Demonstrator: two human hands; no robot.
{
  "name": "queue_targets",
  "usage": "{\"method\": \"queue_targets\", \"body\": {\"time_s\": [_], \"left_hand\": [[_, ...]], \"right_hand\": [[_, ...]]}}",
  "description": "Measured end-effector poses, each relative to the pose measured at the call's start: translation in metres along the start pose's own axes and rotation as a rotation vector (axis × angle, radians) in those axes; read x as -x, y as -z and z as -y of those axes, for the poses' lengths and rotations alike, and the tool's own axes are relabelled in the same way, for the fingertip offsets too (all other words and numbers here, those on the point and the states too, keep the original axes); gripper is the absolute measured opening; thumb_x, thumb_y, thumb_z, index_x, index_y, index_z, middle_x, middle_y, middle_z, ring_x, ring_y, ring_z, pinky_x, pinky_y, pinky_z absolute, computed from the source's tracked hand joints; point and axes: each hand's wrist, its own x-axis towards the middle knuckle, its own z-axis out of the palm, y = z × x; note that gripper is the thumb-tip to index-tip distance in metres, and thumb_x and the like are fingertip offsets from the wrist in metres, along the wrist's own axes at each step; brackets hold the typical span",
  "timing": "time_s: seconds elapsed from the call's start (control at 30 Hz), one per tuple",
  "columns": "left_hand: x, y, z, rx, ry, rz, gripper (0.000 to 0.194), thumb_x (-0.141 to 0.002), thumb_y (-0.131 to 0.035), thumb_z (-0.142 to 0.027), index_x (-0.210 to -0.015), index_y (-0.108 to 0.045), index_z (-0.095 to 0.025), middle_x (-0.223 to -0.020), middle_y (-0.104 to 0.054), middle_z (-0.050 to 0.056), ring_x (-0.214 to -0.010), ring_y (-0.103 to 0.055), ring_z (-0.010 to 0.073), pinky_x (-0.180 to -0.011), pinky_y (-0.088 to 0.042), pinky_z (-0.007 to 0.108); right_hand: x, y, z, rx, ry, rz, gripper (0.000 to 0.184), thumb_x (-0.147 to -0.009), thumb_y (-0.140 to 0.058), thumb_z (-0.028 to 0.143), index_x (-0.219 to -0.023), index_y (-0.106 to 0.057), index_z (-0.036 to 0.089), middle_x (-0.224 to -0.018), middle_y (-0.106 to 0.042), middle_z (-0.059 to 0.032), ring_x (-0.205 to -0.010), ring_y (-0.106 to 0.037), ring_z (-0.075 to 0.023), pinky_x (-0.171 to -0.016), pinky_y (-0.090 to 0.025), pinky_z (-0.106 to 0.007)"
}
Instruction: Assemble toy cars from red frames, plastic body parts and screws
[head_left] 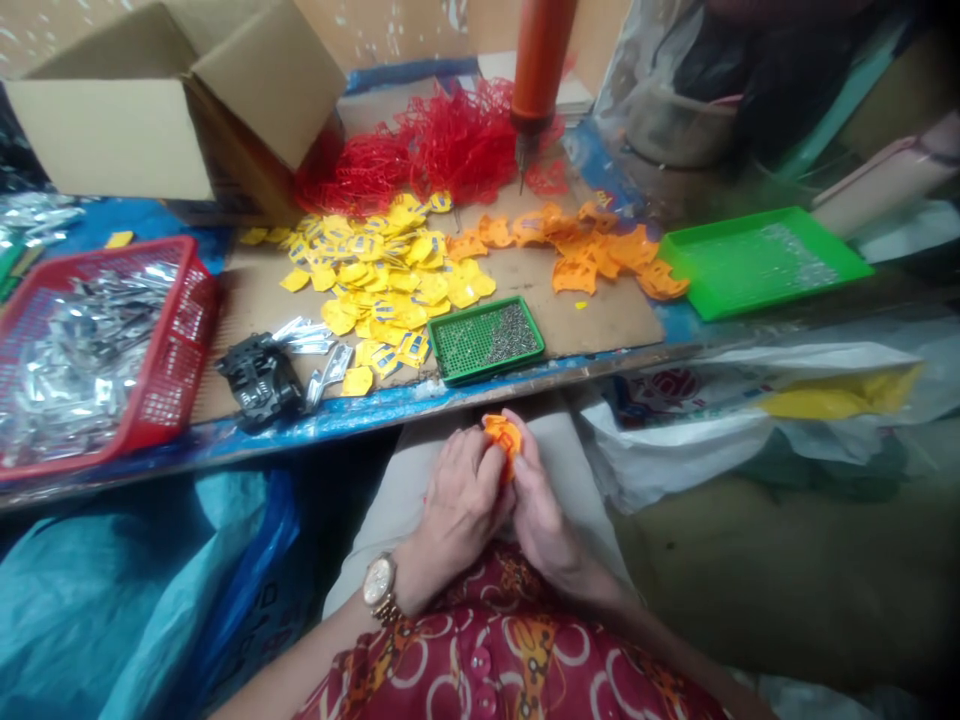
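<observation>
Over my lap, an orange plastic piece (504,434) is held between both hands. My left hand (466,490) is closed on its left side, fingers curled over it. From the right, my right hand (538,498) grips the same piece, thumb and fingers around its edge. Fingers cover much of it. On the table ahead lie a heap of yellow plastic pieces (390,265) and similar orange pieces (577,245). A small green tray of tiny metal parts (487,340) stands by the front edge.
A red basket (196,300) of silvery parts and a black device (259,380) are at the left. An orange screwdriver (540,70) hangs above the table. Behind are a cardboard box (112,140) and red plastic strands (450,145). A bright green tray (705,270) sits right.
</observation>
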Motion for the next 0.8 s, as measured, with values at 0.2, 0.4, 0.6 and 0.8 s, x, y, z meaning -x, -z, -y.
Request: {"method": "queue_targets", "body": {"time_s": [0.2, 0.4, 0.6, 0.8], "left_hand": [[0.002, 0.014, 0.008, 0.302, 0.022, 0.125, 0.026, -0.093, -0.056, -0.02, -0.118, -0.053, -0.014, -0.131, -0.049, 0.017, -0.118, -0.052, 0.0257, -0.096, -0.053, 0.041], [0.007, 0.01, 0.012, 0.313, 0.124, 0.094, 0.022, -0.093, -0.06, -0.026, -0.111, -0.061, -0.015, -0.139, -0.039, 0.019, -0.13, -0.045, 0.0296, -0.104, -0.049, 0.044], [0.007, 0.01, 0.02, 0.32, 0.11, 0.139, 0.027, -0.093, -0.062, -0.033, -0.112, -0.062, -0.015, -0.143, -0.047, 0.021, -0.126, -0.056, 0.0296, -0.101, -0.052, 0.042], [0.003, 0.011, 0.028, 0.397, 0.117, 0.122, 0.031, -0.086, -0.07, -0.037, -0.107, -0.063, -0.015, -0.133, -0.058, 0.022, -0.117, -0.064, 0.0308, -0.094, -0.056, 0.041]], "right_hand": [[0.003, 0.003, 0.0, 0.014, -0.019, -0.004, 0.056, -0.096, -0.049, 0.047, -0.149, -0.036, 0.033, -0.155, -0.041, -0.0019, -0.145, -0.035, -0.0214, -0.125, -0.021, -0.046], [0.002, -0.001, 0.002, -0.072, -0.026, -0.015, 0.054, -0.097, -0.046, 0.046, -0.148, -0.037, 0.03, -0.153, -0.044, -0.0042, -0.144, -0.038, -0.0233, -0.125, -0.02, -0.048], [0.003, 0.0, 0.004, -0.17, -0.067, 0.049, 0.054, -0.096, -0.046, 0.043, -0.148, -0.036, 0.032, -0.155, -0.041, -0.0022, -0.147, -0.032, -0.023, -0.126, -0.016, -0.048], [0.006, 0.0, 0.004, -0.195, -0.074, 0.084, 0.06, -0.092, -0.047, 0.05, -0.148, -0.037, 0.029, -0.156, -0.04, -0.0026, -0.148, -0.03, -0.023, -0.126, -0.015, -0.047]]}}
